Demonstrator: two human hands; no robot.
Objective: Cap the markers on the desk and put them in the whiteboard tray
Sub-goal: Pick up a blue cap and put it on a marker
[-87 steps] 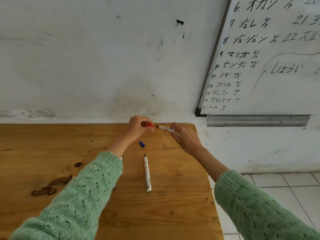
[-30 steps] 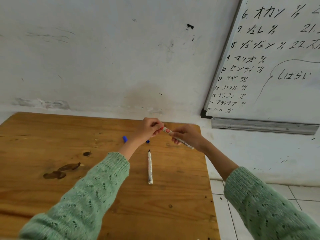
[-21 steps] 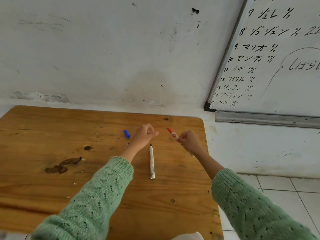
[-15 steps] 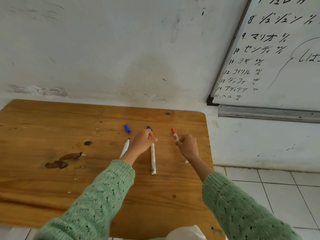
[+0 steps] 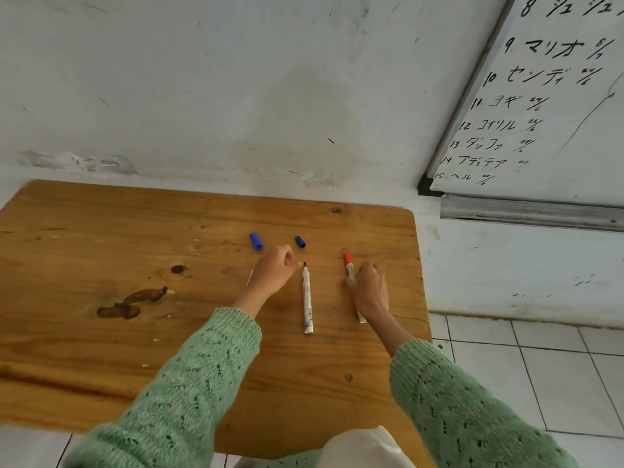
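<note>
Two stubby blue plastic caps point(image 5: 256, 240) point(image 5: 300, 241) lie at twelve o'clock on the knotty wooden counter point(image 5: 101, 251). One uncapped white marker point(image 5: 307, 298) lies between the hands. The left hand point(image 5: 271, 273) is loosely curled, holding nothing visible; the right hand point(image 5: 369, 288) rests flat on the red-capped marker point(image 5: 348, 265).

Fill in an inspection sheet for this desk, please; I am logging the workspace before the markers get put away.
Surface: wooden desk with dark stains at left.
Job's things: red marker, capped, lying on the desk; uncapped marker lying beside it, tip away from the person; a third marker mostly hidden by the left hand; two blue caps loose on the desk; tray under the whiteboard, contents not visible.
Clutter: nothing seen.
Grippers: left hand curled near the uncapped marker's tip, grip unclear; right hand resting over the red marker, grip unclear.
Cables: nothing seen.
Surroundings: scuffed white wall, tiled floor at right.
</note>
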